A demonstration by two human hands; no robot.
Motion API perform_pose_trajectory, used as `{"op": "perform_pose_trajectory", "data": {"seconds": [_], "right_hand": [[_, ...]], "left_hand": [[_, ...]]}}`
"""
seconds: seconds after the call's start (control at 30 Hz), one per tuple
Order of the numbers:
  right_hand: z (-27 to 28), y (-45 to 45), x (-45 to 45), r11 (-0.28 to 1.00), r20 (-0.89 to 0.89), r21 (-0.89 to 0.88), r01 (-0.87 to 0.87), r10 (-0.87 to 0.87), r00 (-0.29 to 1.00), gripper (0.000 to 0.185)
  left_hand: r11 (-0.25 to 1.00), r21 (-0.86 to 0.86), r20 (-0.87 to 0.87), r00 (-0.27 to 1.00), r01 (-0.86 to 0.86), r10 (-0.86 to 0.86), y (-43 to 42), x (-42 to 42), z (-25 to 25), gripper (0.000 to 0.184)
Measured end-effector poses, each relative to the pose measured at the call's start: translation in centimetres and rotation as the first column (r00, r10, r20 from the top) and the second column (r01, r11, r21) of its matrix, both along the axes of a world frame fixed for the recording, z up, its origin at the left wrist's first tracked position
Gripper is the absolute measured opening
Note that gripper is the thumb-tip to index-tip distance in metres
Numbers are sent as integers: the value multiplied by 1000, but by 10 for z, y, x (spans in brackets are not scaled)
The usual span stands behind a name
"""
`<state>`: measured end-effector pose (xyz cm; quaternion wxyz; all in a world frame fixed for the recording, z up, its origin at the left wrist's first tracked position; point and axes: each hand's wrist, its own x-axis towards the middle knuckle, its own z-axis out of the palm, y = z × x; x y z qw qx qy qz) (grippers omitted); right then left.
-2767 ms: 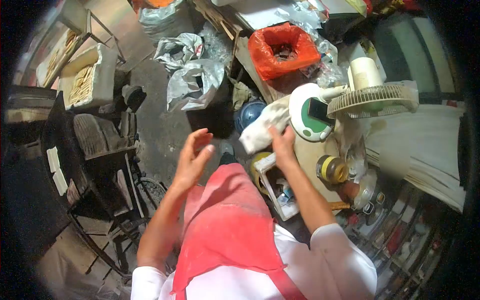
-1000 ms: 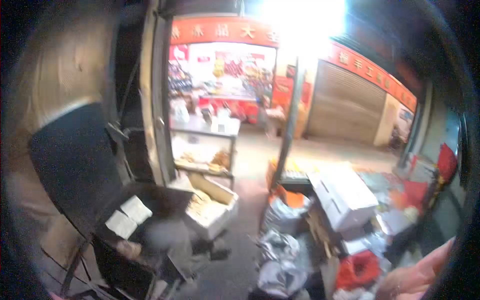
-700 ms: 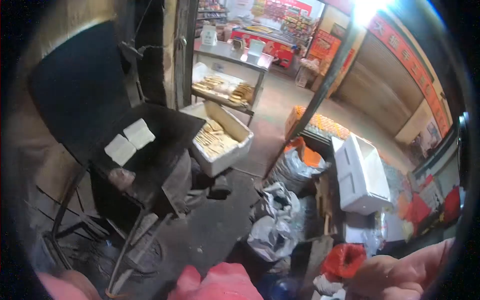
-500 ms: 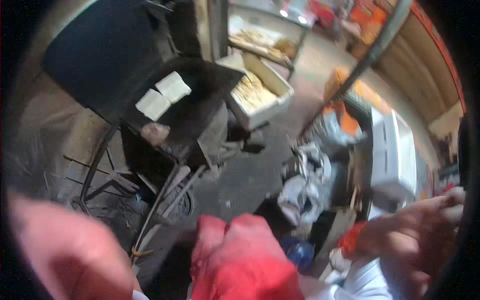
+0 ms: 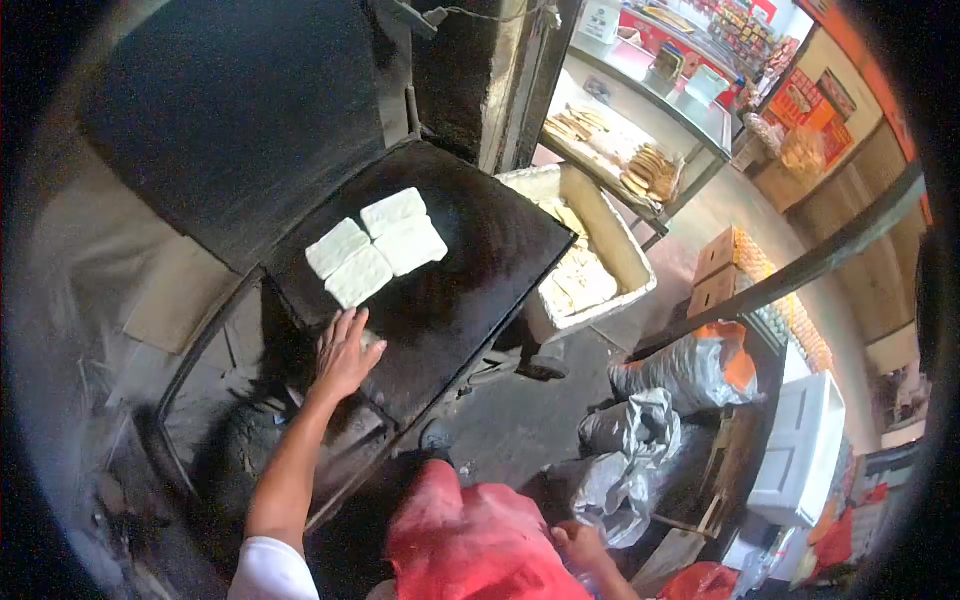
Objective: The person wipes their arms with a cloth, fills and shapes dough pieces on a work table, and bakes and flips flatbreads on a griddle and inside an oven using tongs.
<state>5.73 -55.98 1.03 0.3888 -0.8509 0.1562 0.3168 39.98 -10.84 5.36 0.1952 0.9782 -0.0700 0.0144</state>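
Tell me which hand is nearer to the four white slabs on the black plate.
Left. The left hand is close beside the white slabs, its fingertips near the lowest one; the right hand is farther off, by the red apron.

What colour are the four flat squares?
The squares are creamy white, best seen in the head view.

Black plate (image 5: pixel 490 255): apparently metal, matt with a faint sheen. On it, white slabs (image 5: pixel 408 246): matt, fairly smooth. Just right of plate, box (image 5: pixel 608 228): foam-like, matt, rough rim. Lower right of plate, bags (image 5: pixel 605 432): thin plastic, crinkled, glossy. Below plate, red apron (image 5: pixel 475 545): cloth, matt, creased.
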Motion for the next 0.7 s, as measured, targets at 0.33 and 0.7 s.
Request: {"op": "perform_pose_trajectory", "data": {"seconds": [0.33, 0.7], "right_hand": [[0, 18, 66, 938, 34, -178, 299, -297, 954, 43], [23, 60, 146, 963, -36, -197, 181, -192, 981, 45]], "left_hand": [[989, 24, -109, 984, 145, -141, -11, 129, -46, 60], [963, -5, -90, 959, 270, -269, -17, 214, -50, 68]]}}
